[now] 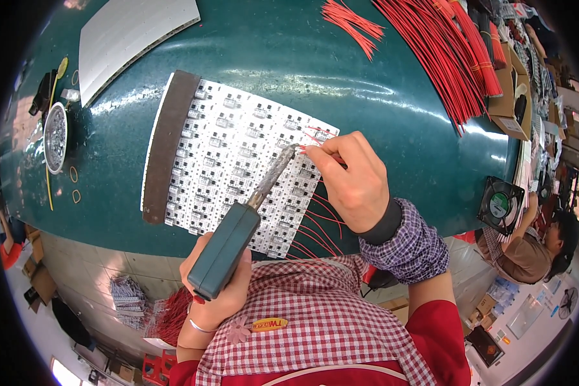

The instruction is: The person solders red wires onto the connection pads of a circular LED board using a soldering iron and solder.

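Note:
A white circuit board panel [228, 151] with rows of small black parts lies at a slant on the green table. Along its left side rests a dark brown bar [171, 148]. My left hand [237, 287] is wrapped round the dark green handle of a soldering iron [224, 248], whose crusted metal tip reaches the panel's upper right part. Beside that tip, my right hand [355, 183] pinches a thin red wire [303, 148] against the panel. Several more red wires [321, 226] trail off the panel's right edge, below my right hand.
Another white panel [132, 42] lies at the far left, with a metal bowl [56, 138] nearer. Bundles of red wires [441, 58] fill the far right, a smaller bunch [354, 26] beside them. A cardboard box [513, 96] and black fan [500, 204] stand right. Another person [527, 251] works there.

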The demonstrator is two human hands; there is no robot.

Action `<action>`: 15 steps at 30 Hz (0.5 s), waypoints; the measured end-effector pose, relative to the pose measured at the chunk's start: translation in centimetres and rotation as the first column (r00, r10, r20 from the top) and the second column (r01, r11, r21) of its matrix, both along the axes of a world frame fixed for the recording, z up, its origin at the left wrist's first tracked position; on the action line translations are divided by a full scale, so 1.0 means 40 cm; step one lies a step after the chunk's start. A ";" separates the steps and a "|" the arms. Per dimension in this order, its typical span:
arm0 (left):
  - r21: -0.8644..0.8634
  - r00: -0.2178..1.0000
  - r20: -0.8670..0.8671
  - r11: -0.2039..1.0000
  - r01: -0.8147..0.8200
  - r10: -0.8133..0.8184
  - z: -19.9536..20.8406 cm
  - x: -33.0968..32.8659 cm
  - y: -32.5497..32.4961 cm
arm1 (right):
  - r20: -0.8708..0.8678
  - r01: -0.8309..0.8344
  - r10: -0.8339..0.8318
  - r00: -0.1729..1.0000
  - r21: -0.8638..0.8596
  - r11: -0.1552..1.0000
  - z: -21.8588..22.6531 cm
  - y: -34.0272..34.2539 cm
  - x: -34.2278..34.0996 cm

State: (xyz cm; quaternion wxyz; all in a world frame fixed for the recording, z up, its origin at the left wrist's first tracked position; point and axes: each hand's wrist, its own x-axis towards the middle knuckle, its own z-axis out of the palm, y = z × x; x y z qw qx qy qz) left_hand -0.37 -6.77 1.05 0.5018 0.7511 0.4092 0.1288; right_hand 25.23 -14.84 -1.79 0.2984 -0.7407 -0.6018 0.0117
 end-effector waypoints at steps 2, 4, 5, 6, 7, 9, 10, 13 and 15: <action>0.015 1.000 0.010 1.000 0.014 -0.014 -0.001 -0.005 0.004 | -0.002 0.003 -0.003 1.000 0.004 1.000 0.000 -0.001 -0.001; 0.032 1.000 0.018 0.999 0.025 -0.026 -0.002 -0.006 0.004 | -0.005 0.004 -0.004 1.000 0.009 1.000 0.000 -0.002 -0.002; 0.028 1.000 0.021 1.000 0.011 -0.012 -0.002 -0.005 0.001 | -0.011 0.004 -0.004 1.000 0.013 1.000 -0.001 -0.002 -0.003; 0.024 1.000 0.023 1.000 -0.003 0.002 -0.002 -0.004 -0.001 | -0.016 0.004 -0.004 1.000 0.017 1.000 -0.001 -0.002 -0.003; 0.024 1.000 0.023 1.000 -0.003 0.003 -0.001 -0.003 -0.001 | -0.017 0.004 -0.004 1.000 0.017 1.000 -0.001 -0.002 -0.004; 0.008 0.999 0.031 1.000 0.009 -0.009 0.001 0.001 0.000 | -0.014 0.002 -0.002 1.000 0.014 1.000 0.000 -0.002 -0.006; 0.008 0.999 0.031 1.000 0.008 -0.009 0.000 0.002 0.001 | -0.014 0.001 -0.001 1.000 0.014 1.000 0.000 -0.001 -0.006; 0.000 0.999 0.027 1.000 0.026 -0.026 0.000 0.006 0.003 | -0.008 -0.006 0.007 1.000 0.011 1.000 0.001 -0.001 -0.006; 0.003 0.999 0.021 0.999 0.032 -0.032 0.004 0.010 0.005 | 0.006 -0.012 0.012 1.000 -0.005 1.000 0.003 -0.001 -0.007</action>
